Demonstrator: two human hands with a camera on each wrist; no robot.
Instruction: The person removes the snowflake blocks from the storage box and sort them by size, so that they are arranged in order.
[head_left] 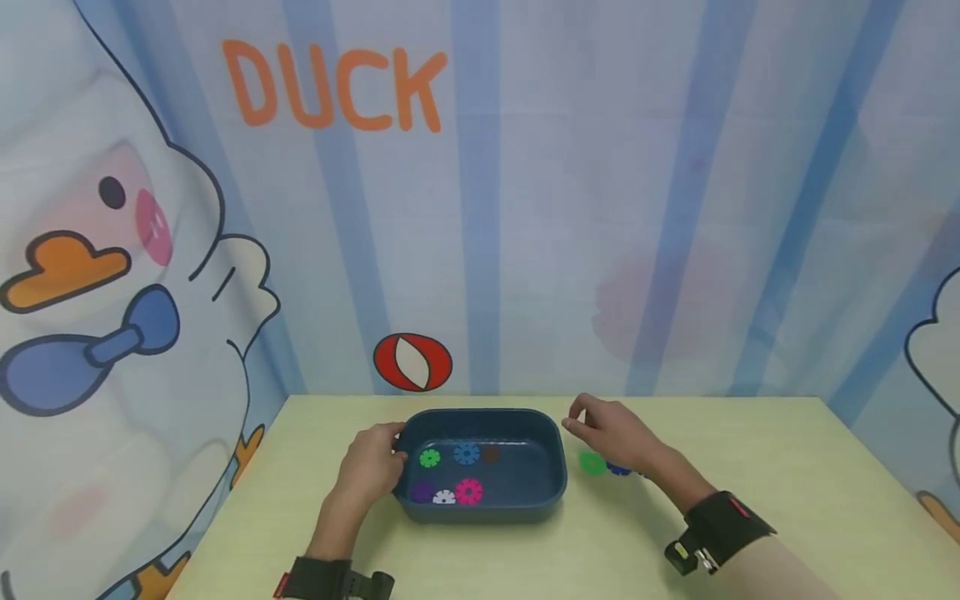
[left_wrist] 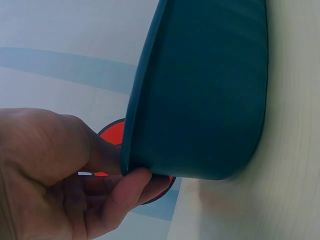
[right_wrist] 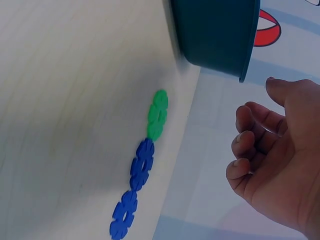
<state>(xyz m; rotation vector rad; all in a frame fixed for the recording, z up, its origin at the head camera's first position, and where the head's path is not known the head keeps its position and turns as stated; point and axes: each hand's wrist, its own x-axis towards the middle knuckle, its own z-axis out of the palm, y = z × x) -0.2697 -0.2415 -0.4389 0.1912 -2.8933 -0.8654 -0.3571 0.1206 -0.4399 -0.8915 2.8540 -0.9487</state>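
The left hand [head_left: 371, 462] holds the dark blue-green tub [head_left: 525, 467] by its left end, its grip closed on the rim; the left wrist view shows the thumb and fingertips meeting the edge there. The tub stands upright on the pale yellow surface [head_left: 757, 483], in front of the person. On its floor lie six small notched discs: a light green disc [head_left: 429, 458], a blue disc [head_left: 467, 453] and a brown disc [head_left: 490, 454] in the farther row, and a purple disc [head_left: 423, 492], a white disc [head_left: 444, 497] and a pink disc [head_left: 469, 483] in the nearer one, the white partly hidden by the near wall. The right hand [head_left: 617, 429] hovers just beyond the tub's right end, its grip loose and fairly wide, with the fingers bent and the thumb apart from them. Below it, on the surface to the right of the tub, three more discs lie flat in a line: a bright green disc [right_wrist: 154, 116] nearest the tub, then a dark blue disc [right_wrist: 136, 167], then a second dark blue disc [right_wrist: 119, 216]. They meet edge to edge; whether they interlock cannot be told. Behind the surface hangs a striped curtain [head_left: 570, 167] bearing the word DUCK.
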